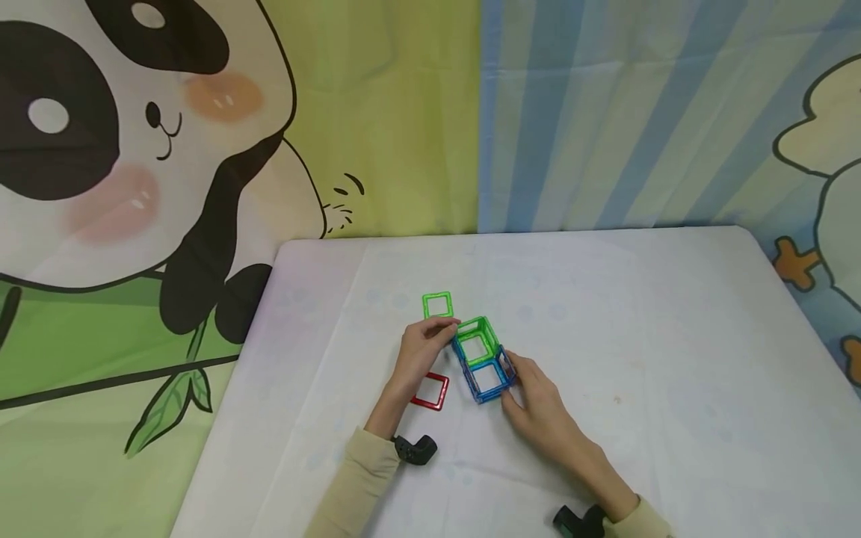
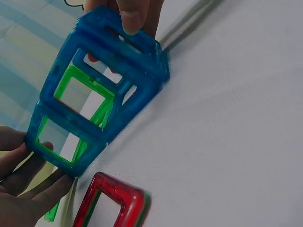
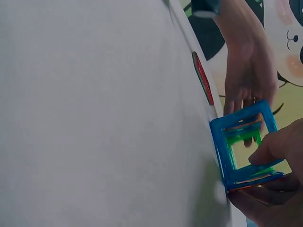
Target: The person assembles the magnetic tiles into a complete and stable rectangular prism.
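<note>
Right now, gripping a blue-and-green structure of square magnetic tiles (image 1: 480,365) in both hands, just below the centre of the head view, on or barely above the white-covered tabletop (image 1: 639,329); impossible to tell which. Showing green towards twelve o'clock and blue towards six, with open windows in the tiles. With the left hand (image 1: 425,345), pinching its eleven o'clock corner, with the fingers slightly apart. With the right hand (image 1: 543,415), pinching its blue end at four o'clock, with the thumb (image 3: 271,147) pressed on one tile and the other fingers underneath. Lying near the structure at about half past ten, just beside the left hand: a loose green square tile (image 1: 436,294). Lying flat at eight o'clock, partly behind the left forearm: a red square tile (image 1: 444,394), with a green layer along its lower edge in the left wrist view. Worn at seven and five o'clock: black wrist devices (image 1: 415,450), beside beige sleeves (image 1: 356,478). Hanging beyond the tabletop, at ten o'clock in the head view: a panda-printed backdrop (image 1: 397,112).
</note>
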